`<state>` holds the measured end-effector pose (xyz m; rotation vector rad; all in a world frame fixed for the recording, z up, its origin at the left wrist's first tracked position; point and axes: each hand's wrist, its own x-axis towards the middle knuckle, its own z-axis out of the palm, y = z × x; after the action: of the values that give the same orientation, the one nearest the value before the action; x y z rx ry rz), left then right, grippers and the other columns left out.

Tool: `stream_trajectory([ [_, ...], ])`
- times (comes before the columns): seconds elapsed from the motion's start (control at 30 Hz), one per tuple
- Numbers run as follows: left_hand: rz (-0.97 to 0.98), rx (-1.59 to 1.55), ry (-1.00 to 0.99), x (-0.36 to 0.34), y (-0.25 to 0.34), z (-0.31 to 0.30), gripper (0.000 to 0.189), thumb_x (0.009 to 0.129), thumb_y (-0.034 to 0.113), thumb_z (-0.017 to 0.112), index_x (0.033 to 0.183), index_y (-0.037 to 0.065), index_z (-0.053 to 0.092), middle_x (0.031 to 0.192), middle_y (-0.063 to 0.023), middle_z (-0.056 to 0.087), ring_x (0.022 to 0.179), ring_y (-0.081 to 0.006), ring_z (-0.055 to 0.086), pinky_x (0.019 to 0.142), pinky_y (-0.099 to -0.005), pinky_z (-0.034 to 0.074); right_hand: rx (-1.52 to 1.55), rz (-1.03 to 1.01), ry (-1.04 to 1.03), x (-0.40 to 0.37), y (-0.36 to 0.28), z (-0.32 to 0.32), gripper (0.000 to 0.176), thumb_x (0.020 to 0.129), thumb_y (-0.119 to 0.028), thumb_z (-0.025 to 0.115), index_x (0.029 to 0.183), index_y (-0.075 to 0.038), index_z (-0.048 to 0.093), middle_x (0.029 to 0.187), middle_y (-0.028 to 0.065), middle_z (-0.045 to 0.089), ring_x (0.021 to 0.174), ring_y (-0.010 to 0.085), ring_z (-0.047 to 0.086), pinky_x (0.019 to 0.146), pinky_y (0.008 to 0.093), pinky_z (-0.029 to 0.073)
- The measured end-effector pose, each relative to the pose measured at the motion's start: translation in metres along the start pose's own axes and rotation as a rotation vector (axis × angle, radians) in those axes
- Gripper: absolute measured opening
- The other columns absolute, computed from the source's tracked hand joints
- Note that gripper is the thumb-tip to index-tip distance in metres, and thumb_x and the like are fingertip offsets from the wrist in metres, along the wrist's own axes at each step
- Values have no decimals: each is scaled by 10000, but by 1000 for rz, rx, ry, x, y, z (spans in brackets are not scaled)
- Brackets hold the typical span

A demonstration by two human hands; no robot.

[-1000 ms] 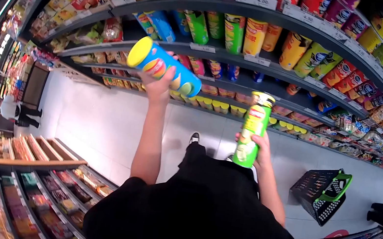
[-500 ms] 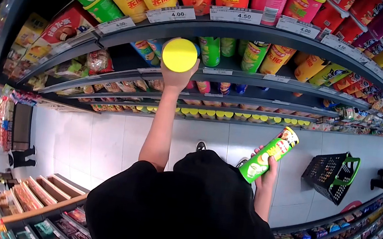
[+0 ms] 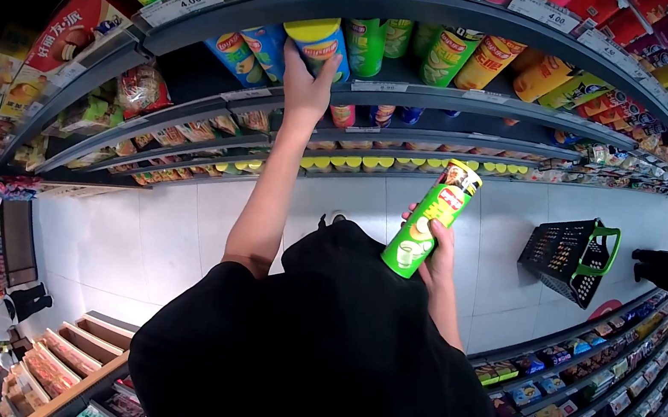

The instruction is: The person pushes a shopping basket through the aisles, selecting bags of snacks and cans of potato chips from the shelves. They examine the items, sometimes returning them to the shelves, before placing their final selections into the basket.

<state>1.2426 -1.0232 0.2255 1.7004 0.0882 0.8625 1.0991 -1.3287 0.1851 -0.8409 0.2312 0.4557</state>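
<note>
My left hand (image 3: pixel 307 88) reaches up to the second shelf, its fingers wrapped round a blue chip canister (image 3: pixel 320 44) with a yellow lid. Other blue canisters (image 3: pixel 263 50) stand to the left of it, and a green canister (image 3: pixel 365 46) stands just to the right. Lower down, in front of my body, my right hand (image 3: pixel 437 250) grips a green chip canister (image 3: pixel 433 218), held tilted with its top end towards the shelves.
A black basket with a green handle (image 3: pixel 566 259) stands on the floor at the right, with a person (image 3: pixel 667 269) beyond it. Another person (image 3: pixel 17 308) is at the lower left. Low shelves (image 3: pixel 587 367) line the lower right.
My left hand has moved up to the shelf, and its canister has tipped so that its blue side shows. The green canister in my right hand has shifted left and up in the view.
</note>
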Motion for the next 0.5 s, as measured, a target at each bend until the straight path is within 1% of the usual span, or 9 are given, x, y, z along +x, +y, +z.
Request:
stream_trajectory([
  [0.03,1,6,-1,-4,-3,2,666,854,133,675,1372,-51,299,1303,-219,486,1195,-286,496,1009,-352,370,-41,-5,1,1,-1,1,531,833,-258,626,1243,18,434,1121,175,598,1000,269,620,854,379,523],
  [0.07,-5,-5,-1,-8,-5,4,666,854,133,675,1372,-51,299,1303,-219,486,1195,-286,496,1009,-352,370,-83,-14,6,2,-4,1,528,830,-256,629,1239,19,437,1117,175,600,998,266,620,851,375,522],
  [0.13,35,24,107,-12,-11,10,625,870,99,646,1373,-50,307,1309,-229,479,1213,-293,487,1034,-351,352,-109,13,8,4,-5,-4,526,814,-243,650,1219,23,447,1102,175,603,990,253,621,842,368,524],
  [0.2,-5,51,99,-17,-15,12,609,877,83,629,1378,-57,312,1335,-244,449,1239,-300,464,1056,-359,330,-113,27,-49,3,-10,-1,520,811,-236,653,1215,21,449,1093,170,604,987,250,620,834,364,528],
  [0.27,-26,156,75,-22,-26,10,629,870,69,629,1384,-66,293,1348,-251,418,1250,-307,445,1065,-365,318,-109,46,-4,3,-10,-2,498,807,-205,667,1209,6,463,1094,156,603,984,243,620,835,359,528],
  [0.33,-32,63,49,-32,-25,10,704,844,45,653,1400,-78,239,1362,-249,368,1269,-328,413,1068,-381,315,-53,54,-20,6,-13,-11,453,816,-178,662,1191,1,483,1094,149,604,988,235,618,842,351,525],
  [0.4,-84,226,116,-47,9,16,723,829,52,670,1405,-59,248,1363,-244,350,1273,-348,395,1064,-390,317,13,25,-38,9,-27,-11,415,830,-153,647,1184,0,495,1083,142,612,978,229,623,850,354,520],
  [0.47,-131,246,99,-62,36,19,734,805,68,696,1398,-39,278,1361,-243,338,1274,-368,379,1060,-403,316,-65,-46,-50,14,-47,-11,395,852,-80,598,1222,0,488,1088,104,606,968,189,600,872,338,487],
  [0.5,-107,226,61,-71,36,19,731,786,87,716,1381,-30,309,1363,-246,338,1271,-370,381,1053,-415,318,-66,-70,-19,18,-59,-10,383,856,-80,586,1217,8,495,1075,105,612,962,184,605,857,331,495],
])
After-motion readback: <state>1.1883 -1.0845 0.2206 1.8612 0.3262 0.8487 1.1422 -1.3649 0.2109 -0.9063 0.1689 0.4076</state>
